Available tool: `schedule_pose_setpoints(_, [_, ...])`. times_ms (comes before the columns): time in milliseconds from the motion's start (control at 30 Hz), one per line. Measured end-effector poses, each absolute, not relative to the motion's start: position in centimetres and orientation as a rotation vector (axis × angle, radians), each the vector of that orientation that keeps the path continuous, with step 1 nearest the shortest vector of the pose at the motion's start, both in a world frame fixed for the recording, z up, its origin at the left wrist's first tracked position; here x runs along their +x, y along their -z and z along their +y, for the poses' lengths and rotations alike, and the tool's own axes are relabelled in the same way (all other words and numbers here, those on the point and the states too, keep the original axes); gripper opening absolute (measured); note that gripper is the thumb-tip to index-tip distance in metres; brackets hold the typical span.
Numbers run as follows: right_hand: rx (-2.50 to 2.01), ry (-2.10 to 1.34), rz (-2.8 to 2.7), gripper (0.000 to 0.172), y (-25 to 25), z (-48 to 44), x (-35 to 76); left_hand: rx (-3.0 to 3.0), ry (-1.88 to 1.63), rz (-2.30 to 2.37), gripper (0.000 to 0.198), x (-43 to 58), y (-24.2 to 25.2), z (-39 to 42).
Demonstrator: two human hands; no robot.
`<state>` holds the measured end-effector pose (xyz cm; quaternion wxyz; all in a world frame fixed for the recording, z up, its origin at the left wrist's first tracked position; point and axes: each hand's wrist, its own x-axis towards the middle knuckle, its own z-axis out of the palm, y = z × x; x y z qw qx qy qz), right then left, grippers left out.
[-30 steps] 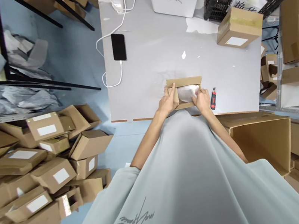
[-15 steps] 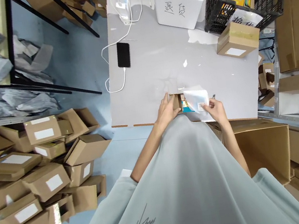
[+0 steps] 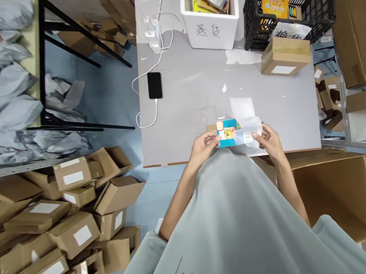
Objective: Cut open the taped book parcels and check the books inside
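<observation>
A small blue, white and yellow printed pack (image 3: 227, 133), a thin box or a booklet, is over the table's near edge. My left hand (image 3: 202, 147) pinches its left edge between thumb and fingers. The fingers of my right hand (image 3: 270, 141) are closed on a translucent plastic sleeve (image 3: 252, 127) with a white barcode label (image 3: 248, 137). The sleeve overlaps the pack's right end; whether the pack is still partly inside I cannot tell. Just behind the pack shows a bit of brown cardboard (image 3: 211, 128), mostly hidden.
On the grey table (image 3: 185, 109) lie a black phone (image 3: 154, 85) on a white cable and a taped carton (image 3: 284, 56). Behind stand a white bin (image 3: 213, 30) of books and a black crate (image 3: 314, 0). Cardboard boxes (image 3: 73, 233) crowd the left; a large open carton (image 3: 334, 196) stands right.
My left hand has gone from the brown cardboard to the printed pack, which now shows much more of its face. My right hand still holds the sleeve. The camera view has shifted slightly.
</observation>
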<state>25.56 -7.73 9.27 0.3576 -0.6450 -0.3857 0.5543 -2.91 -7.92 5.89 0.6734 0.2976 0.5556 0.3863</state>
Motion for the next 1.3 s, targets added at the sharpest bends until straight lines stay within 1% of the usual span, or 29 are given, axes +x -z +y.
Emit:
schedule_pose_setpoints(67, [-1.649,-1.342,-1.066,0.065,-8.9,-7.5,25.7,0.650,-0.908,1.291,0.065,-3.4,-6.0,-7.8])
schedule_pose_setpoints(200, [-1.718,-0.925,-1.267,0.043,-8.5,-6.8,26.8,0.630,-1.052,1.416,0.067,-5.5,-6.1,-7.8])
schedule_pose_setpoints(267, [-1.775,-0.741,-1.413,0.041,-8.3,-6.4,27.0,0.605,-1.142,1.478,0.069,-6.9,-6.3,-8.0])
schedule_pose_setpoints(333, [-1.829,-0.672,-1.622,0.043,-8.2,-6.1,26.7,0.583,-1.225,1.519,0.070,-8.3,-6.6,-8.4])
schedule_pose_setpoints(467, [-1.899,-0.760,-2.220,0.044,-7.9,-5.4,23.9,0.587,-1.309,1.567,0.069,-9.7,-7.6,-9.2])
schedule_pose_setpoints(600, [-1.766,-1.051,-2.774,0.044,-6.8,-4.6,21.0,0.578,-1.332,1.573,0.069,-9.2,-8.3,-10.0])
schedule_pose_setpoints(667, [-1.721,-1.186,-2.863,0.042,-5.7,-4.0,20.1,0.565,-1.338,1.558,0.068,-8.6,-8.4,-10.5])
schedule_pose_setpoints(767, [-1.716,-1.326,-2.891,0.035,-3.4,-2.9,19.1,0.539,-1.345,1.534,0.068,-7.6,-8.5,-11.1])
schedule_pose_setpoints(833, [-1.734,-1.401,-2.892,0.033,-2.0,-2.2,18.3,0.520,-1.338,1.528,0.069,-7.1,-8.6,-11.6])
schedule_pose_setpoints(967, [-1.776,-1.442,-2.837,0.041,-1.0,-1.4,17.8,0.497,-1.332,1.536,0.068,-6.7,-8.8,-12.5])
schedule_pose_setpoints(1100, [-1.707,-1.414,-2.786,0.053,-3.2,-3.0,21.1,0.482,-1.382,1.591,0.065,-6.8,-8.8,-13.5])
schedule_pose_setpoints(1167, [-1.633,-1.294,-2.726,0.060,-4.7,-4.6,23.5,0.460,-1.408,1.610,0.065,-6.8,-8.8,-13.8])
schedule_pose_setpoints(1233, [-1.661,-1.086,-2.683,0.078,-5.8,-6.1,25.3,0.446,-1.423,1.603,0.065,-6.7,-8.8,-14.1])
schedule_pose_setpoints(1267, [-1.700,-0.997,-2.672,0.081,-6.2,-6.8,25.8,0.443,-1.423,1.592,0.064,-6.7,-8.8,-14.2])
schedule_pose_setpoints(1300, [-1.743,-0.937,-2.671,0.075,-6.3,-7.2,25.9,0.444,-1.419,1.579,0.064,-6.6,-8.9,-14.2])
